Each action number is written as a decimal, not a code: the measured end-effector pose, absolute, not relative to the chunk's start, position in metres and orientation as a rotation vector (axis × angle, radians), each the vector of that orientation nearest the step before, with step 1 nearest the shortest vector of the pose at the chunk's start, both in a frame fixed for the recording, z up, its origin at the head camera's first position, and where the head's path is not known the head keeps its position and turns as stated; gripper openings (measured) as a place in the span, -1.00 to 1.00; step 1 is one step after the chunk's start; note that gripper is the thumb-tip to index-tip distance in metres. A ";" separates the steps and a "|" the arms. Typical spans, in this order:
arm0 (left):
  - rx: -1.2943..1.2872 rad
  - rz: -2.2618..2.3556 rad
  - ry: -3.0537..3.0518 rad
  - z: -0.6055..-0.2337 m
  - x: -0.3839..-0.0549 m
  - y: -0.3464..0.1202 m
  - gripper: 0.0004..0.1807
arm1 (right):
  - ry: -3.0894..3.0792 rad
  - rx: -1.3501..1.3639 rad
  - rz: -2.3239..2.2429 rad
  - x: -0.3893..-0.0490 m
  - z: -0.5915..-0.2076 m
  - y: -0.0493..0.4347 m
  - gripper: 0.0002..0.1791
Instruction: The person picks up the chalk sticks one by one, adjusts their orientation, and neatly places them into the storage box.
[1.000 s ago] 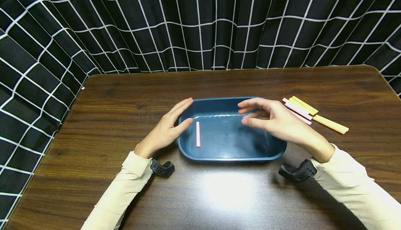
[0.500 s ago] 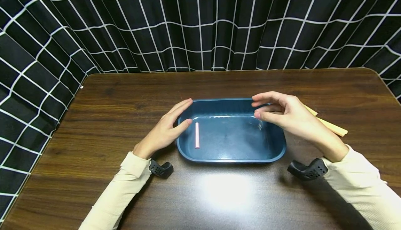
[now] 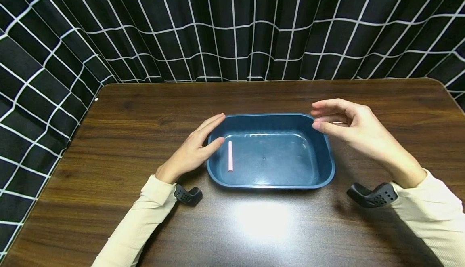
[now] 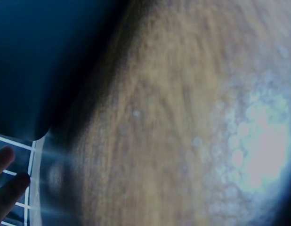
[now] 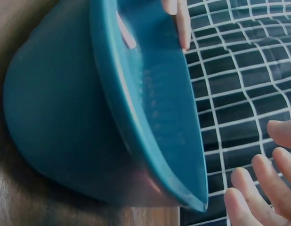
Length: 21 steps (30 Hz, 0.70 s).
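A blue plastic tub point(image 3: 269, 184) sits on the wooden table, with one pale pink chalk stick point(image 3: 230, 156) lying inside near its left end. My left hand point(image 3: 192, 148) rests against the tub's left wall, fingers extended along the rim and thumb over the edge. Beyond the tub's back right corner, my right hand point(image 3: 357, 127) is raised with relaxed, parted fingers and nothing visibly gripped. It hides most of the area where the other sticks lay. In the right wrist view, the fingers point(image 5: 265, 172) are spread beside the tub's rim point(image 5: 157, 162).
A black curtain point(image 3: 232, 28) with a white grid hangs behind the brown table point(image 3: 145, 109). Black straps with camera mounts point(image 3: 372, 194) sit at both wrists. A bright light reflection point(image 3: 263, 220) shines on the tabletop in front of the tub.
My right hand has moved right, from over the tub to past its right rear corner, covering the yellow and pink sticks seen earlier. The left hand and the stick in the tub stay put.
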<state>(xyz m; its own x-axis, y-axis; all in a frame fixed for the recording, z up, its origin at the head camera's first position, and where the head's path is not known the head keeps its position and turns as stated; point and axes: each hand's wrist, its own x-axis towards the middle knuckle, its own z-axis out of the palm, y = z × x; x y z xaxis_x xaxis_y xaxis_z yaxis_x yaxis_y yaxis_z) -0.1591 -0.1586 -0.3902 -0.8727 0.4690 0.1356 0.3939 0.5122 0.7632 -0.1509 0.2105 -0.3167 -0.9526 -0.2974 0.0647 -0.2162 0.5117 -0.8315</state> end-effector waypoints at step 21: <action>0.765 1.312 2.645 -0.389 -0.160 -0.158 -0.35 | 2.822 -0.343 -1.295 -0.150 -0.323 0.236 -0.56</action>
<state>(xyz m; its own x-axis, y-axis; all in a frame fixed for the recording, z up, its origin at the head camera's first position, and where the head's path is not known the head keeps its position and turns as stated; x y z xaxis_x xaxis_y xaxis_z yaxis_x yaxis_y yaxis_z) -0.1596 -0.1585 -0.3895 -0.8703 0.4732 0.1364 0.3950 0.5052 0.7673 -0.1505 0.2355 -0.3234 -0.9757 -0.2060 0.0749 -0.1911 0.6321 -0.7510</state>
